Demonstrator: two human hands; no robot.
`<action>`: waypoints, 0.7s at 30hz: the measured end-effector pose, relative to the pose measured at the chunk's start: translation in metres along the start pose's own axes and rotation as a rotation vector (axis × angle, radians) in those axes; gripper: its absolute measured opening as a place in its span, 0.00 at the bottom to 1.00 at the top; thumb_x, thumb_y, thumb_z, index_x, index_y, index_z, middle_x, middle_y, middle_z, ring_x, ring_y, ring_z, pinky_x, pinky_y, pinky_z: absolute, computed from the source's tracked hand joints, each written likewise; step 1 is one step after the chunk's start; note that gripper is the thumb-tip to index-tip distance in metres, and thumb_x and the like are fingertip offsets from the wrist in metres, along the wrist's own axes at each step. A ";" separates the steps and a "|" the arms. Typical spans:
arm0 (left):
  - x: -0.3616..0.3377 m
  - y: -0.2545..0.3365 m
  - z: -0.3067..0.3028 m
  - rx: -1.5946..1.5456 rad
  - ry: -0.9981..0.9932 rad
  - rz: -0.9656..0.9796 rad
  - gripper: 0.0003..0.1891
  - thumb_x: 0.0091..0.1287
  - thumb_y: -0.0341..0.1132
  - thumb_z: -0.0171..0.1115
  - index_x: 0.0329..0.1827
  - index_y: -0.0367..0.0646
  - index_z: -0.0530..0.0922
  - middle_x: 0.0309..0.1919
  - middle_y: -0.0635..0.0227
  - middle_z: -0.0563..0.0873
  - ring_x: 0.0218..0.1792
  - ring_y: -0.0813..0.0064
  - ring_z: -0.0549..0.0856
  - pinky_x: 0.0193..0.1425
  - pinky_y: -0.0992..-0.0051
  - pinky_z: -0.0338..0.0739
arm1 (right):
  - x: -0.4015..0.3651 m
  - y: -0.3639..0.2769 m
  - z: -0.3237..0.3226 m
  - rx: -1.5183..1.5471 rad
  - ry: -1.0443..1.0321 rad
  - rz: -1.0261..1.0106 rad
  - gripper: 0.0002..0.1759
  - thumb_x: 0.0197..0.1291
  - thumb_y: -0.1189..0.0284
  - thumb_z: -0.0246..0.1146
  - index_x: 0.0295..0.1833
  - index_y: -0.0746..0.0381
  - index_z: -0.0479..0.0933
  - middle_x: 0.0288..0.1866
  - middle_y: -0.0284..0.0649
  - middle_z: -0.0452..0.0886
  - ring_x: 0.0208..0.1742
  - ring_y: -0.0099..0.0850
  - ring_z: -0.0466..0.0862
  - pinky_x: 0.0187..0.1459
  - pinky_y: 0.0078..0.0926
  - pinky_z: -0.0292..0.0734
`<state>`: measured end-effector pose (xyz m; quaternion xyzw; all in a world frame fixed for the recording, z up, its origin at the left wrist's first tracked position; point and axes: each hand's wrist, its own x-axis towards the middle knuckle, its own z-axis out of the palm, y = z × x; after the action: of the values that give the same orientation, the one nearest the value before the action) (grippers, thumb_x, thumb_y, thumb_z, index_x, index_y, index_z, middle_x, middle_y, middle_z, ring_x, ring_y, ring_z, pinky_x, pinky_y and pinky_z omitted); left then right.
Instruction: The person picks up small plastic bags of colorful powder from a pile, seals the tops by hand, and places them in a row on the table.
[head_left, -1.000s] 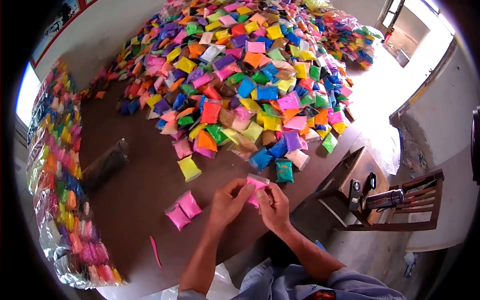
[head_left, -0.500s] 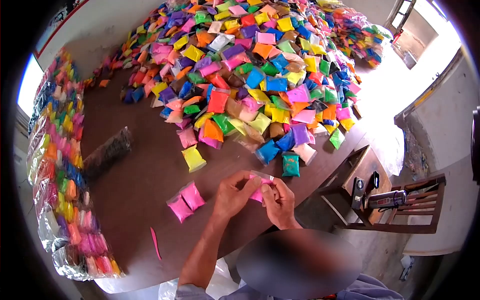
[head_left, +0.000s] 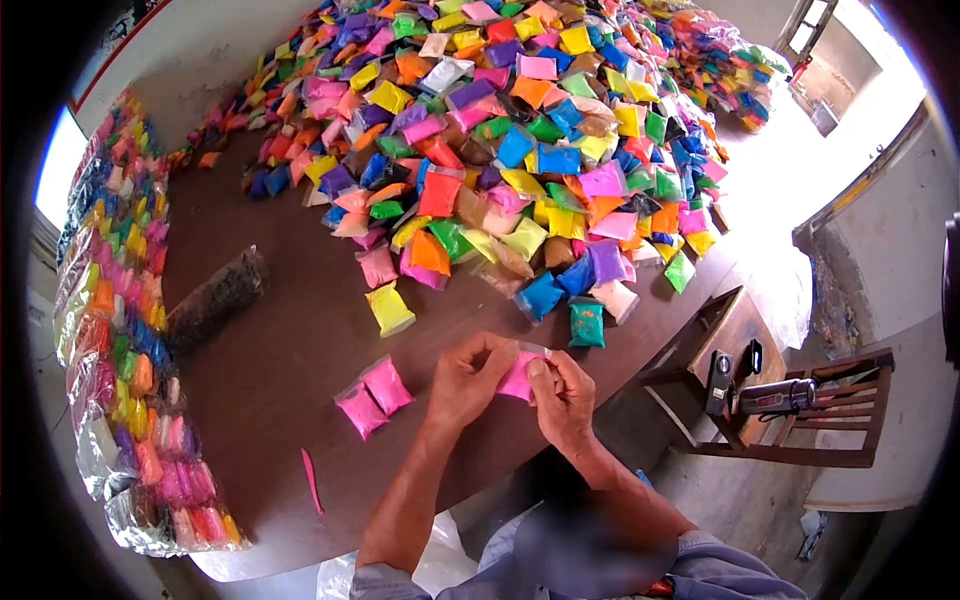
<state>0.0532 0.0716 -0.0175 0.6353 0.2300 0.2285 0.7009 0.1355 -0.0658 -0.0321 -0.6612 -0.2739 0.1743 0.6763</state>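
Note:
Between my hands is a small clear packet of pink filling [head_left: 517, 378], held over the table's near edge. My left hand [head_left: 468, 378] pinches its left side, and my right hand [head_left: 562, 397] grips its right side with thumb and fingers. Left of my hands, two pink packets [head_left: 375, 397] lie side by side on the brown table [head_left: 270, 400]. A yellow packet [head_left: 390, 309] rests beyond them. The teal packet [head_left: 587, 325] lies just past my right hand. Farther left is a thin pink tool [head_left: 312, 480], whose kind I cannot make out.
A large heap of coloured packets [head_left: 500, 150] covers the table's far side. Stacked bundles of packets in clear wrap [head_left: 130, 380] line the left edge. A dark wrapped roll [head_left: 218, 297] lies beside them. On the right stand a small wooden table [head_left: 735, 320], a flask [head_left: 778, 397] and a chair [head_left: 850, 410].
My right hand has shifted slightly, uncovering more of the pink packet. The head has moved out of the way, and my right forearm shows more.

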 end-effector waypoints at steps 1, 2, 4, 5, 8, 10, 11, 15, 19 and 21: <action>0.000 -0.001 0.001 0.022 0.015 0.034 0.10 0.79 0.37 0.68 0.42 0.40 0.86 0.32 0.83 0.82 0.33 0.91 0.75 0.37 0.83 0.71 | 0.000 0.000 0.001 0.003 0.000 0.003 0.09 0.80 0.71 0.61 0.52 0.67 0.80 0.29 0.27 0.77 0.26 0.15 0.75 0.28 0.16 0.71; 0.000 -0.002 0.002 0.046 0.029 0.067 0.10 0.79 0.38 0.68 0.42 0.40 0.86 0.32 0.83 0.83 0.33 0.91 0.76 0.37 0.83 0.71 | 0.000 0.000 0.001 0.010 0.000 0.007 0.10 0.80 0.71 0.61 0.52 0.67 0.80 0.29 0.27 0.77 0.26 0.14 0.74 0.28 0.15 0.70; 0.000 0.001 0.002 0.060 0.041 0.042 0.11 0.79 0.39 0.68 0.42 0.40 0.86 0.32 0.83 0.83 0.33 0.91 0.76 0.37 0.83 0.71 | 0.002 -0.003 0.003 0.024 0.002 0.014 0.10 0.80 0.71 0.61 0.52 0.68 0.81 0.29 0.27 0.77 0.25 0.14 0.74 0.27 0.15 0.70; 0.000 0.003 0.002 0.073 0.052 0.019 0.11 0.80 0.39 0.68 0.42 0.40 0.86 0.31 0.83 0.83 0.33 0.91 0.76 0.37 0.84 0.72 | 0.002 -0.007 0.004 0.025 0.020 0.040 0.09 0.79 0.72 0.63 0.51 0.68 0.81 0.29 0.25 0.76 0.27 0.12 0.72 0.28 0.15 0.66; 0.002 0.001 -0.002 0.103 0.022 0.027 0.11 0.78 0.38 0.69 0.46 0.38 0.88 0.34 0.75 0.89 0.38 0.88 0.82 0.43 0.79 0.79 | 0.002 -0.010 0.004 0.025 0.042 0.062 0.08 0.78 0.72 0.65 0.50 0.68 0.82 0.29 0.24 0.74 0.29 0.10 0.70 0.29 0.15 0.63; 0.001 0.005 0.001 0.092 0.010 -0.006 0.11 0.77 0.38 0.69 0.46 0.38 0.88 0.34 0.75 0.89 0.37 0.87 0.82 0.43 0.79 0.79 | 0.002 -0.011 0.004 0.019 0.054 0.060 0.09 0.78 0.72 0.64 0.49 0.68 0.82 0.29 0.23 0.74 0.29 0.10 0.70 0.29 0.15 0.63; 0.000 0.008 0.003 0.067 0.006 -0.035 0.11 0.77 0.38 0.69 0.45 0.38 0.88 0.34 0.75 0.89 0.37 0.87 0.82 0.43 0.79 0.79 | 0.003 -0.012 0.004 0.042 0.067 0.060 0.09 0.78 0.71 0.65 0.50 0.68 0.82 0.29 0.24 0.74 0.29 0.10 0.70 0.29 0.15 0.63; -0.002 0.018 0.007 0.242 -0.081 0.009 0.11 0.80 0.39 0.67 0.44 0.38 0.86 0.33 0.83 0.83 0.35 0.90 0.76 0.38 0.83 0.72 | 0.002 -0.008 0.004 0.129 0.082 0.065 0.11 0.78 0.70 0.64 0.52 0.68 0.81 0.29 0.25 0.76 0.29 0.11 0.71 0.29 0.16 0.65; -0.002 0.004 0.003 0.262 -0.005 0.022 0.11 0.76 0.37 0.69 0.42 0.37 0.86 0.28 0.77 0.83 0.33 0.88 0.77 0.37 0.78 0.75 | 0.002 -0.009 0.008 0.029 0.066 0.015 0.13 0.79 0.69 0.64 0.54 0.69 0.79 0.30 0.28 0.76 0.30 0.14 0.73 0.30 0.19 0.69; -0.001 0.004 0.002 0.252 0.008 0.059 0.13 0.76 0.37 0.69 0.37 0.36 0.82 0.25 0.78 0.77 0.32 0.89 0.73 0.33 0.77 0.71 | 0.004 -0.012 0.006 -0.001 0.049 0.018 0.13 0.79 0.68 0.64 0.55 0.69 0.78 0.30 0.30 0.76 0.30 0.15 0.73 0.30 0.19 0.69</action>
<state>0.0535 0.0694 -0.0138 0.7238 0.2408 0.2211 0.6076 0.1330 -0.0594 -0.0197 -0.6682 -0.2513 0.1638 0.6808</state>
